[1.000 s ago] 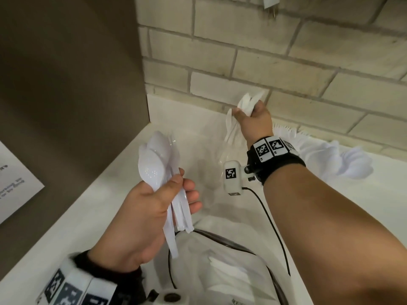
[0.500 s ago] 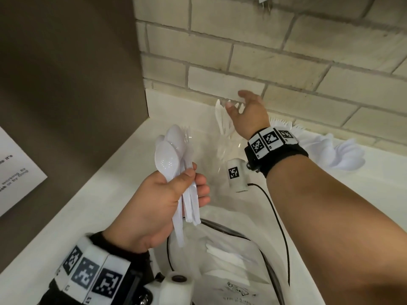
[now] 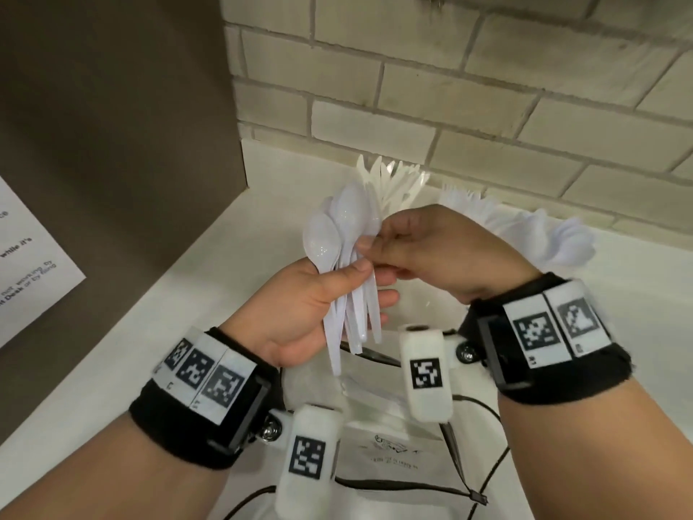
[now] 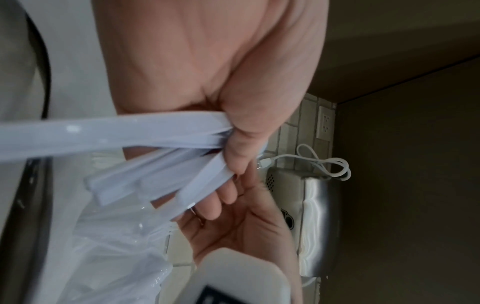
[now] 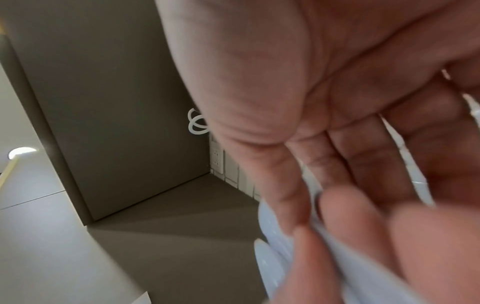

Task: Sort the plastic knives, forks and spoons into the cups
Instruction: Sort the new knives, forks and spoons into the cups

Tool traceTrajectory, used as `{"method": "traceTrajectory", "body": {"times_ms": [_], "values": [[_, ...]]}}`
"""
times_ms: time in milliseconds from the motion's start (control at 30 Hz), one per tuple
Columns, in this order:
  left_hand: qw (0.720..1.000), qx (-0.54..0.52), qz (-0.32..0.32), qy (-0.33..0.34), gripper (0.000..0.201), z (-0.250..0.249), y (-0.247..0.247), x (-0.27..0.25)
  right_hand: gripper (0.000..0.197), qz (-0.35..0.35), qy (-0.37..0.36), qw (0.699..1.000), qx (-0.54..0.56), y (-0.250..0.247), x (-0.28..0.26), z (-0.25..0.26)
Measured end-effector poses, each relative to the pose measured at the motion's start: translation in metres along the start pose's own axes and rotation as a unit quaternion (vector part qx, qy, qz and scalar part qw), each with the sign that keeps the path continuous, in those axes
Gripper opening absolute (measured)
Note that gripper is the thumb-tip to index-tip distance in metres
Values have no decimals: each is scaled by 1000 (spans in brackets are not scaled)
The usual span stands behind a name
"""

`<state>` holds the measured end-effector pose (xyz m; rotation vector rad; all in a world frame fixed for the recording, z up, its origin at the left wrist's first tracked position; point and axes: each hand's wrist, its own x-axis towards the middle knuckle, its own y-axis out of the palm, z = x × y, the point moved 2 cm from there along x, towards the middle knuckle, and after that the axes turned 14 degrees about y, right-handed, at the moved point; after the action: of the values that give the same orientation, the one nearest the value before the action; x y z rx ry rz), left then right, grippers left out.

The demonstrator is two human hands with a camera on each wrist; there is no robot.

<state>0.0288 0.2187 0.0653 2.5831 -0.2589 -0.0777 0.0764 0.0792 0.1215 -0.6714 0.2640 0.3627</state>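
My left hand [image 3: 371, 283] grips a bundle of white plastic spoons [image 3: 337, 242] by the handles, bowls up, above the counter. My right hand [image 3: 378, 253] has come against the bundle, and its thumb and fingers pinch at the spoon necks. In the left wrist view the spoon handles [image 4: 161, 139] fan out from under my left thumb [image 4: 244, 144]. The right wrist view shows blurred spoon bowls [image 5: 272, 257] between my right fingers [image 5: 348, 216]. Behind the hands, white knives [image 3: 390, 185] stand in a clear cup. To the right, against the wall, are forks [image 3: 468, 208] and more spoons [image 3: 562, 238].
A clear plastic bag [image 3: 393, 425] with cutlery lies on the white counter [image 3: 131, 350] under my wrists, with a black cable [image 3: 483, 482] beside it. A brown panel [image 3: 112, 125] with a paper sheet [image 3: 22, 275] closes off the left. A brick wall [image 3: 487, 88] stands behind.
My right hand let go of the knives at the back cup and drew back to the spoon bundle. My left hand lifted the spoons toward it.
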Motion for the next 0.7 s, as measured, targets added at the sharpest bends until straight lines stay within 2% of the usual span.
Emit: {"method": "traceTrajectory", "body": {"times_ms": [167, 433, 533, 700], "values": [[999, -41, 3, -27, 35, 5, 9, -1, 20, 0, 36, 987, 160, 8, -12, -11], [997, -59, -2, -54, 44, 6, 7, 1, 17, -21, 66, 953, 295, 13, -19, -11], [997, -63, -20, -50, 38, 7, 4, 1, 15, -34, 66, 934, 351, 9, -16, -12], [999, -21, -26, -34, 22, 7, 1, 0, 16, -112, 25, 890, 442, 0, -14, -12]]}}
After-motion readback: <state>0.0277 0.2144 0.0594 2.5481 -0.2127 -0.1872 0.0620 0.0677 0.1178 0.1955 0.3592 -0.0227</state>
